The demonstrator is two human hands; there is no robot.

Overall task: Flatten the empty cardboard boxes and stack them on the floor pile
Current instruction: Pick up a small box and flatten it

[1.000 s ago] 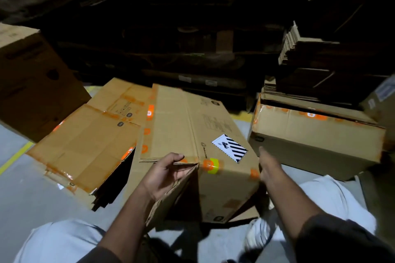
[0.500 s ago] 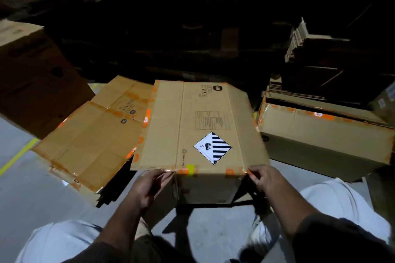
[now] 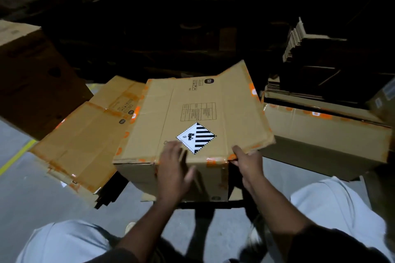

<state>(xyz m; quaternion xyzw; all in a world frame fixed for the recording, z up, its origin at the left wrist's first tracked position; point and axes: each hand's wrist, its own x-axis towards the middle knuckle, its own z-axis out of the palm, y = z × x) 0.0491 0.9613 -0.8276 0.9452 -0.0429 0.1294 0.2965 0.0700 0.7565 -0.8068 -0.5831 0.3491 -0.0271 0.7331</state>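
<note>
— What's different from a moment ago?

— The left hand (image 3: 174,174) has let go of the near edge of the box (image 3: 192,113). Now it lies over the front fold with the fingers (image 3: 171,151) straight and spread, tips close to the striped diamond label (image 3: 196,137); it's blurred, so I cannot tell if it presses the cardboard. The right hand (image 3: 248,161) still pinches the near right corner, fingers curled round the edge by the orange tape. The right-hand flap has tipped up since then, and the top panel sags in a shallow crease.

— Where's that box?

— On the floor (image 3: 25,194), right in front of the person's knees, partly collapsed. The front face still stands under the top panel.

— And the pile?

— The floor pile (image 3: 85,141) of flattened boxes lies just to the left, its edge tucked under the left side of the box. It hasn't shifted.

— Any containers with something in them?

— A long shut carton (image 3: 324,134) sits to the right, with flat cardboard (image 3: 299,89) stacked on its lid; what's inside I cannot tell. A dark brown box (image 3: 32,83) stands at far left, also shut on the sides I can see.
</note>
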